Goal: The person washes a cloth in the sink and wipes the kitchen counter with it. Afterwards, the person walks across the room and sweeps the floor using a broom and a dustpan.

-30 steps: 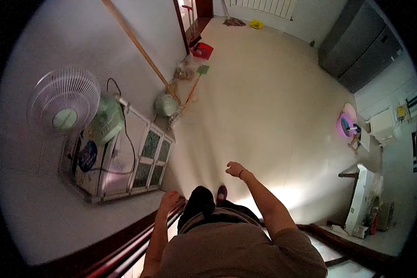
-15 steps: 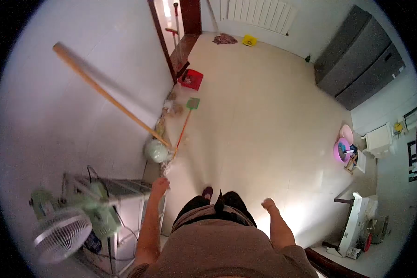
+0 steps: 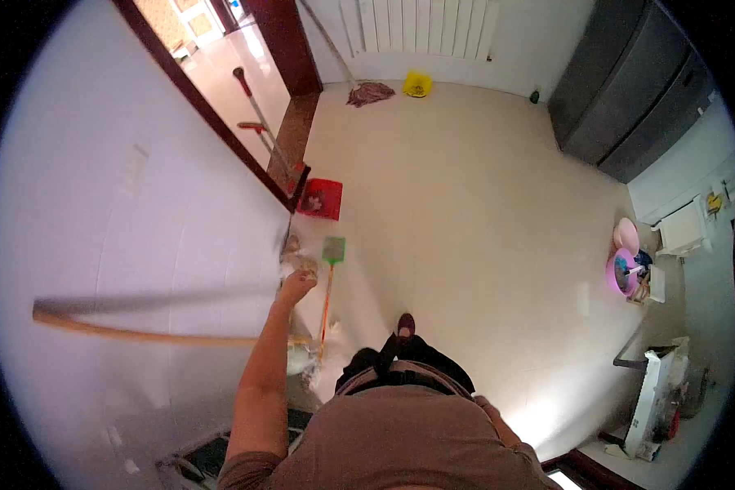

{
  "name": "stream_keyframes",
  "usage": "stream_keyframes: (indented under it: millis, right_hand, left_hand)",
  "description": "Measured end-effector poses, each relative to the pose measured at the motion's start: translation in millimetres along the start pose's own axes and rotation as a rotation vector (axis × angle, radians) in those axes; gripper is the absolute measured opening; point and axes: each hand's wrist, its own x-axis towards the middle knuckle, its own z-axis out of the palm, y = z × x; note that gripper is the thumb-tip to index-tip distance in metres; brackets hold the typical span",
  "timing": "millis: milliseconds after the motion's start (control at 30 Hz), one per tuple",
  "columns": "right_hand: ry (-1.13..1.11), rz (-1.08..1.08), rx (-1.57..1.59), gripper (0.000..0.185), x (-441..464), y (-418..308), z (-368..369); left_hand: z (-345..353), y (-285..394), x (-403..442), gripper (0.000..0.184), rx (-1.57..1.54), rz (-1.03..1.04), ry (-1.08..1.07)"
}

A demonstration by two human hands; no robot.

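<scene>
My left hand (image 3: pixel 298 286) is stretched forward along the wall, its fingers loosely curled with nothing visible in them. From this viewpoint it overlaps some pale bags or bundles (image 3: pixel 304 265) on the floor; I see no sign of touching. Just right of it lies or leans a flyswatter (image 3: pixel 333 250) with a green head and orange handle. A long wooden pole (image 3: pixel 159 335) crosses behind my left forearm, its lower end by a pale green round object (image 3: pixel 299 361). My right hand (image 3: pixel 483 404) hangs beside my hip, its fingers mostly hidden.
A red dustpan (image 3: pixel 322 199) with a long handle stands by the doorway. Along the back wall are a mop (image 3: pixel 371 93), a yellow dustpan (image 3: pixel 417 84) and a radiator (image 3: pixel 429 28). A grey fridge (image 3: pixel 629 90) and a purple basin (image 3: pixel 621 273) are on the right.
I have walked forward, so the doorway, dustpans and flyswatter sit nearer. My left hand has swung ahead and my right hand back to the hip. The fan has left the view.
</scene>
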Motion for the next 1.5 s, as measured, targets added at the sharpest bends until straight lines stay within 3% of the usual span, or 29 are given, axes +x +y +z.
stream_keyframes:
  millis: [67, 133, 167, 200, 267, 300, 333, 367, 433, 500, 567, 600, 633, 667, 767, 800, 833, 867, 900, 933, 1000, 1033, 1100, 1167, 1233, 1267, 1333, 1433, 1500]
  right_hand:
    - [0.059, 0.023, 0.141, 0.026, 50.2, -4.9, -42.9]
    - [0.282, 0.037, 0.255, 0.020, 12.2, -75.7, -176.3]
    - [0.375, 0.047, 0.383, 0.024, -12.3, -109.7, -238.8]
    - [0.464, 0.034, 0.468, 0.032, -29.1, -138.4, -290.4]
    - [0.755, -0.113, 0.519, 0.027, 2.7, -146.1, -335.3]
    - [0.770, -0.087, 0.538, 0.027, 6.8, -154.1, -353.1]
    - [0.803, -0.072, 0.577, 0.027, -3.3, -166.5, -375.1]
    - [0.837, -0.051, 0.618, 0.026, -12.6, -178.4, -394.0]
    - [0.749, 0.097, 0.643, 0.031, -14.2, -197.2, -403.6]
    - [0.786, 0.139, 0.461, 0.029, -15.1, -208.9, -370.1]
    - [0.502, 0.253, 0.204, 0.029, 0.7, -205.5, -311.3]
    - [0.322, 0.249, 0.153, 0.030, -1.5, -202.5, -279.9]
    - [-0.025, 0.238, 0.127, 0.028, -13.6, -217.3, -285.6]
    - [-0.165, 0.273, 0.134, 0.032, -11.8, -226.0, -268.1]
    - [-0.329, 0.360, 0.177, 0.034, -37.2, -265.1, -281.9]
    - [-0.137, 0.323, 0.222, 0.033, -38.4, -270.3, -280.1]
    - [0.058, 0.288, 0.264, 0.032, -41.3, -279.1, -281.8]
    - [-0.010, 0.431, 0.395, 0.032, -42.3, -291.7, -305.7]
    - [0.140, 0.466, 0.507, 0.033, -41.5, -297.6, -311.8]
    - [0.118, 0.516, 0.555, 0.034, -41.0, -306.9, -332.6]
    - [0.228, 0.425, 0.527, 0.031, -24.1, -307.0, -338.9]
    - [0.245, 0.367, 0.513, 0.032, -27.5, -314.0, -353.2]
    - [0.326, 0.327, 0.596, 0.033, -20.1, -331.2, -380.8]
    - [0.408, 0.351, 0.715, 0.034, -7.7, -344.8, -390.9]
    - [0.270, 0.308, 0.763, 0.033, -12.0, -363.0, -419.4]
    - [0.289, 0.310, 0.790, 0.033, -7.1, -368.2, -416.4]
    - [0.400, 0.154, 0.864, 0.033, 0.7, -372.5, -406.5]
    - [0.625, 0.018, 0.879, 0.037, -7.2, -377.5, -413.5]
    - [0.787, -0.072, 1.027, 0.038, -37.4, -382.6, -420.6]
  left_hand:
    - [-22.6, -2.3, 44.4, 0.052, -0.018, -0.073, -0.013]
    - [-53.7, -40.4, 116.0, 0.058, 0.121, -0.002, 0.047]
    - [-78.9, -15.2, 127.3, 0.062, 0.167, -0.093, 0.109]
    - [-97.1, -49.8, 178.9, 0.066, 0.141, -0.100, 0.144]
    - [-144.1, -61.6, 248.4, 0.073, 0.209, -0.059, 0.219]
    - [-169.7, -23.1, 257.8, 0.075, 0.259, -0.131, 0.210]
    - [-194.9, -85.6, 330.2, 0.077, 0.252, -0.057, 0.240]
    - [-215.0, -41.5, 328.9, 0.078, 0.182, -0.128, 0.295]
    - [-245.4, -18.9, 378.9, 0.075, 0.499, -0.020, 0.485]
    - [-274.0, -24.7, 446.0, 0.071, 0.619, 0.058, 0.449]
    - [-292.7, 5.8, 483.9, 0.068, 0.635, 0.076, 0.501]
    - [-298.3, 0.3, 505.1, 0.069, 0.834, 0.028, 0.461]
    - [-312.2, 10.6, 522.7, 0.065, 0.698, 0.035, 0.280]
    - [-311.6, -6.9, 543.5, 0.058, 0.834, 0.075, 0.417]
    - [-310.2, 44.2, 563.5, 0.071, 0.987, -0.231, 0.128]
    - [-308.4, 56.4, 567.7, 0.076, 1.034, -0.296, 0.022]
    - [-310.9, 15.0, 601.0, 0.074, 1.201, -0.183, -0.080]
    - [-303.1, 35.1, 595.2, 0.073, 1.136, -0.353, -0.134]
    - [-298.4, 38.1, 590.3, 0.063, 1.190, -0.288, -0.146]
    - [-289.9, 71.1, 584.1, 0.051, 1.258, -0.467, -0.254]
    - [-286.8, 29.8, 591.7, 0.034, 1.210, -0.212, 0.009]
    - [-287.2, 10.2, 616.8, 0.042, 1.348, -0.286, -0.211]
    - [-291.5, -44.4, 664.3, 0.048, 1.504, 0.305, -0.662]
    - [-261.7, 21.9, 625.6, 0.040, 1.362, -0.110, -0.572]
    - [-217.4, 126.6, 564.7, 0.033, 1.225, -0.291, -0.548]
    - [-199.1, 215.1, 497.9, 0.034, 1.072, 0.157, -0.570]
    - [-154.3, 163.6, 532.3, 0.034, 1.212, 0.565, -0.535]
    - [-92.5, 249.8, 437.8, 0.032, 1.263, 0.463, -0.411]
    - [-62.0, 286.3, 360.0, 0.032, 1.270, 0.497, -0.470]
